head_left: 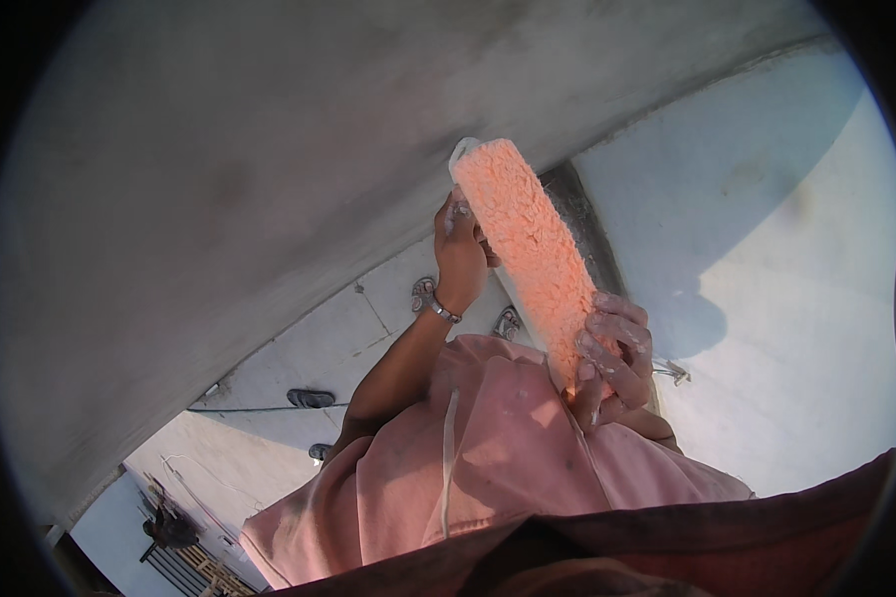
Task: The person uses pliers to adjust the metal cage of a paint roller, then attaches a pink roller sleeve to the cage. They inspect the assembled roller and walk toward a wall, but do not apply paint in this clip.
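Roller [528, 254] lies just off the picture's centre toward 2 o'clock, held in front of the body. If the white-smeared fingers of the right hand [615, 356] loosened, it could slip; a hard squeeze might flatten the nap. Its long axis runs from 11 to 5 o'clock, the 11 o'clock end pointing toward the wall [219, 179]. The right hand is clamped round the 5 o'clock end; the left hand [463, 244] is at the other end, fingers partly hidden, grip impossible to tell.

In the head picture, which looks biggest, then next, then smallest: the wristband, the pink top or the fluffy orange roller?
1. Pink top
2. Fluffy orange roller
3. Wristband, easily the smallest
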